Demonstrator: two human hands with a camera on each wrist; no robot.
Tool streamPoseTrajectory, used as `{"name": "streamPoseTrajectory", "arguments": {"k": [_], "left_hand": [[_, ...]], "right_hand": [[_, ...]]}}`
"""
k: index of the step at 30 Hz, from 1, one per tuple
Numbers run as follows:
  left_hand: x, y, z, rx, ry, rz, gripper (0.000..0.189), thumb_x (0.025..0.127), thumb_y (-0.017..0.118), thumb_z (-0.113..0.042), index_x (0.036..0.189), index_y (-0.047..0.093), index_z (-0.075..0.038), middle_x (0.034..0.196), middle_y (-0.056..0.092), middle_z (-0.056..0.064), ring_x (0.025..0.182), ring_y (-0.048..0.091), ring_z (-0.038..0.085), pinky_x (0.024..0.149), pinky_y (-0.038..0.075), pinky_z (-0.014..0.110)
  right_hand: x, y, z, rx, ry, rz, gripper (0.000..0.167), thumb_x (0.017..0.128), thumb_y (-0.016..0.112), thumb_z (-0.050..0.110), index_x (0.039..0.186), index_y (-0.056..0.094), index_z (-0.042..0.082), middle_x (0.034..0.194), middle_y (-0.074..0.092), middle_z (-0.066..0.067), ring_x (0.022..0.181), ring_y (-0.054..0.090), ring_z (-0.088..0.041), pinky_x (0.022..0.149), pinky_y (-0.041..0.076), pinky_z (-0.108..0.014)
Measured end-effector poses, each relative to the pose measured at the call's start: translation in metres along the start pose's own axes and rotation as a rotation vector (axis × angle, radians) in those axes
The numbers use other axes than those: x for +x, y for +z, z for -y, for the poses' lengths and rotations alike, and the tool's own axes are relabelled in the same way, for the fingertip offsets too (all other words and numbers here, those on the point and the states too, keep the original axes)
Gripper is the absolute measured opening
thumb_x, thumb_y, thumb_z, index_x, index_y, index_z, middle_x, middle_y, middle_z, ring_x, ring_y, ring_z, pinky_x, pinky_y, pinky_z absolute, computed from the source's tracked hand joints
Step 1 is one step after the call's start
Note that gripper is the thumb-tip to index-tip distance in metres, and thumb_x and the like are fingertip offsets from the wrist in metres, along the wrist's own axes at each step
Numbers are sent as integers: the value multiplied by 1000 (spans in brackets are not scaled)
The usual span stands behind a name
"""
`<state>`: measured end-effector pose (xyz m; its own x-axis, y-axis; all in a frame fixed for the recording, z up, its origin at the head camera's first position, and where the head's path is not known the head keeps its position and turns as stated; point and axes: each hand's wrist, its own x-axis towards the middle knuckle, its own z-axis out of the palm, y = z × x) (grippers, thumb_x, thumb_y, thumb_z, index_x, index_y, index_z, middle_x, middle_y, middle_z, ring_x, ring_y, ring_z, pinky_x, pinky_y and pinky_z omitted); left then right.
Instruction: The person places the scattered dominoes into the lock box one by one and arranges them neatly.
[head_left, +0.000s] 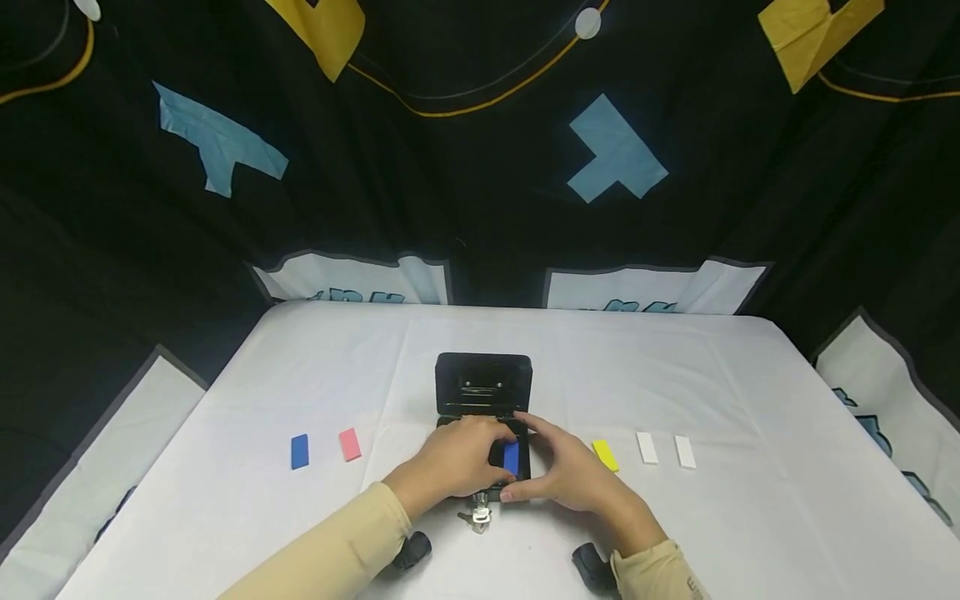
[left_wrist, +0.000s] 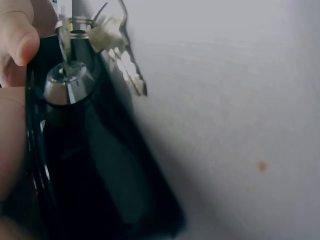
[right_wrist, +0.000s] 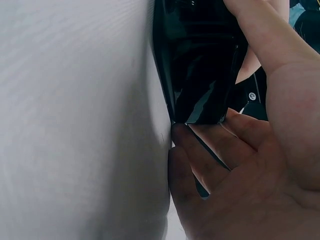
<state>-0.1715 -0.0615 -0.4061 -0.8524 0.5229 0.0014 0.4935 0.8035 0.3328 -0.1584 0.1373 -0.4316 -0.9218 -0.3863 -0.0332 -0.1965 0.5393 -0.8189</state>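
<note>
A black cash box (head_left: 483,371) stands with its lid raised and a bunch of keys (head_left: 480,517) hanging at its front lock (left_wrist: 67,82). Reaching over the box's left side, my left hand (head_left: 459,457) has its thumb and forefinger at the two ends of a blue block (head_left: 512,457) inside, pinching it lengthwise. My right hand (head_left: 573,477) grips the box from the right, thumb at the front corner and forefinger at the back edge. Its other fingers (right_wrist: 200,155) lie along the box's side in the right wrist view. The left part of the box's inside is hidden under my left hand.
To the left on the white table (head_left: 285,533) lie another blue block (head_left: 300,451) and a pink block (head_left: 349,445). On the right are a yellow block (head_left: 605,455) and two white blocks, one nearer (head_left: 647,447) and one farther out (head_left: 685,452). Black cloth hangs behind.
</note>
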Motion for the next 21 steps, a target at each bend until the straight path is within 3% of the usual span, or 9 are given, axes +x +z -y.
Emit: {"name": "streamPoseTrajectory", "arguments": {"k": [9, 21], "left_hand": [[5, 3, -2, -30, -6, -18, 51, 77, 87, -45, 117, 74, -16, 113, 70, 0, 107, 65, 23, 86, 55, 46], [10, 5, -6, 17, -11, -33, 52, 76, 86, -48, 117, 76, -17, 103, 68, -2, 98, 66, 19, 78, 57, 42]], "right_hand": [[-1, 0, 1, -2, 6, 3, 106, 66, 95, 39, 154, 41, 15, 153, 43, -17, 142, 36, -39, 111, 30, -60], [0, 0, 1, 0, -1, 2, 105, 66, 95, 38, 154, 42, 15, 153, 43, -18, 143, 35, -39, 111, 29, -60]]}}
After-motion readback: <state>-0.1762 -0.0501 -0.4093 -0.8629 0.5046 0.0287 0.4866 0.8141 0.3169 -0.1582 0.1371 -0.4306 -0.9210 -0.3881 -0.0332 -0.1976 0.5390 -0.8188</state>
